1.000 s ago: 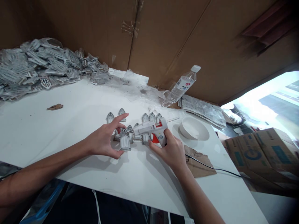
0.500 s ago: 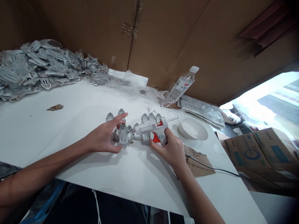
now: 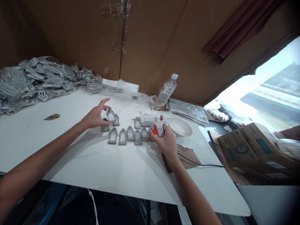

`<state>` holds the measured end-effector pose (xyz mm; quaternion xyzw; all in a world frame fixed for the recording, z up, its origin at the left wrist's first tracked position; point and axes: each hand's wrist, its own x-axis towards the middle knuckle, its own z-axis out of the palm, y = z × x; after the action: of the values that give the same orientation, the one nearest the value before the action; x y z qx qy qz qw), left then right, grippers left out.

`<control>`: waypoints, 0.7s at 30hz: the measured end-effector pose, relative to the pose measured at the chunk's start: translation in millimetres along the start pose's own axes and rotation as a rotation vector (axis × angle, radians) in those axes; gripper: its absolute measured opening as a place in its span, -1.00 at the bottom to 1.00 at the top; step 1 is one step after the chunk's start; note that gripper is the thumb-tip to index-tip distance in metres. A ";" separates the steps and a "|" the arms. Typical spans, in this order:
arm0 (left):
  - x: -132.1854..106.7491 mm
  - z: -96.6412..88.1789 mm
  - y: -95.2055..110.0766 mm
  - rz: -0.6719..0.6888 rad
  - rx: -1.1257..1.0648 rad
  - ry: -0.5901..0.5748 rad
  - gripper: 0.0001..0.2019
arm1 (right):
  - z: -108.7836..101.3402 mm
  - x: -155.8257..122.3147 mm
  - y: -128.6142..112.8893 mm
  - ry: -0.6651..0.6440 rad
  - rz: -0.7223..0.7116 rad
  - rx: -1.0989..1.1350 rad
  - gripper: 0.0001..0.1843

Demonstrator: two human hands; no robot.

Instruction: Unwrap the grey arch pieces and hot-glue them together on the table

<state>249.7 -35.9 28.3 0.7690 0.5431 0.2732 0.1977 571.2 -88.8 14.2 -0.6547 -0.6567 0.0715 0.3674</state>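
Note:
My left hand [image 3: 95, 116] is at the left end of a group of small grey arched frames. Its thumb and a finger pinch one arched frame [image 3: 110, 115] at top and bottom, with the index finger raised. Two more frames lie close beside and behind that one. In front of them runs a row of several arched frames [image 3: 122, 137] on the white table [image 3: 98, 165]. My right hand [image 3: 167, 142] grips a white hot glue gun [image 3: 150, 118] with a red trigger. Its nozzle points left, above the row and apart from the held frame.
A heap of bagged grey parts [image 3: 47, 81] lies at back left. A water bottle [image 3: 167, 90], newspapers [image 3: 187, 109] and a white bowl [image 3: 181, 126] stand behind and to the right. A black cord [image 3: 201, 164] crosses a cardboard scrap [image 3: 187, 153]. Cardboard boxes [image 3: 248, 147] are at right.
My left hand has moved back and left, away from the glue gun's nozzle. The glue gun now hangs more level, farther from the frame in my left hand. The view has turned right.

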 end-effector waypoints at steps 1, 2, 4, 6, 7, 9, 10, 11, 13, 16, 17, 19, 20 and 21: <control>6.2 -0.8 -5.0 -0.013 -0.002 -0.010 0.00 | -1.0 0.2 0.0 -0.002 0.003 0.003 -0.58; 12.4 -0.8 -9.2 -0.029 -0.010 -0.018 0.01 | -2.1 0.2 -0.2 -0.005 0.006 0.005 -0.58; 24.7 2.5 -13.8 -0.059 -0.039 -0.033 0.04 | -3.8 0.1 -1.0 -0.004 0.014 0.003 -0.59; 36.0 10.1 -13.2 -0.060 -0.064 -0.066 0.06 | -5.1 0.1 -1.2 0.004 0.023 -0.004 -0.60; 40.9 15.2 -11.3 -0.045 -0.072 -0.092 0.07 | -5.5 0.3 -0.9 0.008 0.029 -0.005 -0.60; 49.1 26.8 -6.1 -0.003 -0.077 -0.148 0.08 | -6.2 0.9 0.7 0.015 0.039 0.004 -0.61; 52.3 32.7 -3.5 0.018 -0.078 -0.175 0.08 | -6.6 1.4 1.9 0.019 0.048 0.012 -0.62; 55.0 38.2 -1.3 0.034 -0.077 -0.202 0.08 | -7.1 2.0 3.3 0.026 0.061 0.022 -0.62; 59.1 47.4 1.7 0.048 -0.069 -0.261 0.08 | -8.5 3.2 5.7 0.047 0.099 0.047 -0.60; 63.8 56.4 4.2 0.042 -0.027 -0.337 0.11 | -11.9 4.6 6.9 0.094 0.139 0.102 -0.59; 65.4 58.5 5.5 0.044 -0.012 -0.345 0.12 | -13.2 5.0 6.6 0.110 0.144 0.124 -0.59; 69.1 62.9 9.6 0.072 0.002 -0.345 0.10 | -15.9 5.4 5.5 0.140 0.155 0.156 -0.59; 71.4 65.6 12.4 0.098 -0.003 -0.343 0.08 | -17.0 5.5 4.9 0.152 0.161 0.166 -0.59; 74.2 68.9 15.5 0.127 -0.013 -0.343 0.04 | -18.0 5.6 4.4 0.164 0.167 0.171 -0.59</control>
<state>324.0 28.4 -0.3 0.8357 0.4501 0.1536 0.2746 585.8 -90.0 26.8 -0.6769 -0.5592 0.1040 0.4672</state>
